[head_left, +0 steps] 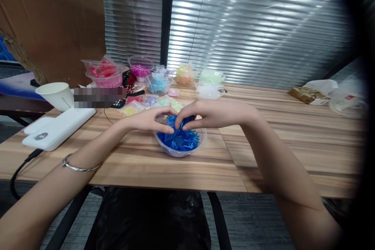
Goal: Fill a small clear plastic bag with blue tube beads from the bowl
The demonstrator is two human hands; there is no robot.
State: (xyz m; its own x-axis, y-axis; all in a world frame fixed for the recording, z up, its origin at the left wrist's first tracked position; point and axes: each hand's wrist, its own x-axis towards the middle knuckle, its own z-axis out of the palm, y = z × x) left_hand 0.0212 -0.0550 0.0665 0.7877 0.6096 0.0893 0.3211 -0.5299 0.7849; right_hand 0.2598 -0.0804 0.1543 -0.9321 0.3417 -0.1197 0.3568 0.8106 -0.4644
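Wood-grain bench (140, 164) set before a wall of closed grey blinds (258, 27), brown panel to the left. Near the front edge sits a clear plastic bowl (180, 140) filled with blue strips (178, 140), shiny and piled loosely. Both hands meet above it. Left hand (152, 120) comes in from the left, fingers curled, thumb and fingertips pressed together on a bit of the blue material at the bowl's top. Right hand (205, 114) comes from the right, fingers also bent and pinching the same blue clump, so the two sets of fingertips touch or nearly touch over the bowl's middle. A thin silver bangle (76, 167) circles the left wrist. Further back on the bench, a cluster of similar clear bowls: red pieces (102, 71), pink (140, 69), light blue (158, 83), orange-yellow (185, 76), pale green (211, 76), one with clear or white content (209, 91). Small bags of coloured bits (152, 102) lie between that cluster and the blue bowl. At left, a white paper cup (55, 95) stands upright, with a flat white device (58, 127) just in front of it and a dark cable (20, 170) running off the bench edge. Far right, crumpled plastic bags (345, 95) and a brownish packet (304, 94), well apart from the hands.
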